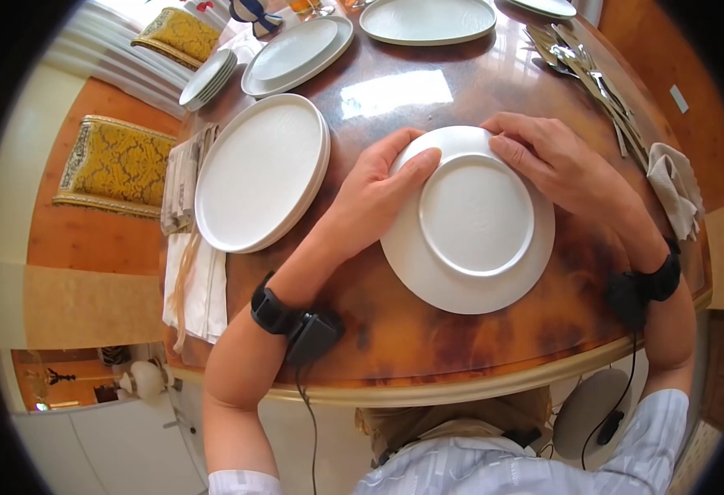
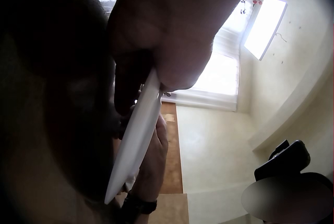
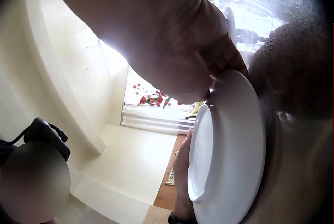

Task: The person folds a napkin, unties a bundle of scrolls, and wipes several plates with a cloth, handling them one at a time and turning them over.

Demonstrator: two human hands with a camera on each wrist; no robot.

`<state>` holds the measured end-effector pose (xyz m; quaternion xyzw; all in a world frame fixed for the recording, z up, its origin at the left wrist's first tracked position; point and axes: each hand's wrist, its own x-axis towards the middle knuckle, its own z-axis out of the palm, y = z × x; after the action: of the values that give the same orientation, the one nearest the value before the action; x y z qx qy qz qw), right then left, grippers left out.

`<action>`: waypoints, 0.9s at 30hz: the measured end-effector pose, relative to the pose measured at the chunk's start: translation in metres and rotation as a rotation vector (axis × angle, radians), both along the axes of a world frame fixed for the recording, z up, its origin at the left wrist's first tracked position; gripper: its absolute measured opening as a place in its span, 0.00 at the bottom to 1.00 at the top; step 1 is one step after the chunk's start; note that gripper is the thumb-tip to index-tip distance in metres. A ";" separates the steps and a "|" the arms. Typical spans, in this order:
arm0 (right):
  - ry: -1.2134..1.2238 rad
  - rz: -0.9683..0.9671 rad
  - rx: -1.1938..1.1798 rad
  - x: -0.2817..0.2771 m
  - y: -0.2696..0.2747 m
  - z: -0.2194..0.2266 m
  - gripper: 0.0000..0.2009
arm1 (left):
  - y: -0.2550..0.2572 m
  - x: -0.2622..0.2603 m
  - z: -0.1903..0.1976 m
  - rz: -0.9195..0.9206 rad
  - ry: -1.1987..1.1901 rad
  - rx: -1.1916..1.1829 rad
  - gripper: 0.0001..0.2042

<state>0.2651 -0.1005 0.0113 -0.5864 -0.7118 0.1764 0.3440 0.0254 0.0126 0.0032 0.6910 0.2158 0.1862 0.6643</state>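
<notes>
A white round plate (image 1: 477, 285) shows its underside in the head view, with the raised foot ring (image 1: 477, 216) turned toward me. My left hand (image 1: 378, 186) grips its upper left rim, the thumb lying over the underside. At the upper right rim my right hand (image 1: 547, 153) pinches the same plate, fingers curled behind the edge. The left wrist view catches the plate (image 2: 136, 138) nearly edge-on, tilted above the tabletop. From the right wrist, the plate's rim (image 3: 242, 130) and foot ring appear beneath the hand.
Left of the held plate lies a stack of large plates (image 1: 259, 177), beside folded napkins (image 1: 193, 285). Farther back are oval platters (image 1: 428, 21) and a stack of small plates (image 1: 207, 80). Cutlery (image 1: 597, 78) and a crumpled cloth napkin (image 1: 674, 190) lie along the right side.
</notes>
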 end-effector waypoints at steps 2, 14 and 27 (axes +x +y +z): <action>0.012 0.006 -0.011 -0.001 0.000 0.001 0.17 | 0.000 0.000 0.000 -0.003 0.006 0.003 0.21; 0.024 0.013 -0.023 -0.001 0.000 0.003 0.17 | 0.003 -0.001 -0.003 -0.030 0.004 0.000 0.18; 0.018 0.009 -0.030 -0.003 -0.001 0.005 0.17 | 0.001 0.001 -0.005 0.008 -0.028 0.056 0.20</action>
<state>0.2623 -0.1010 0.0160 -0.5869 -0.7086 0.1938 0.3405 0.0265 0.0138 -0.0019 0.7059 0.2039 0.2045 0.6468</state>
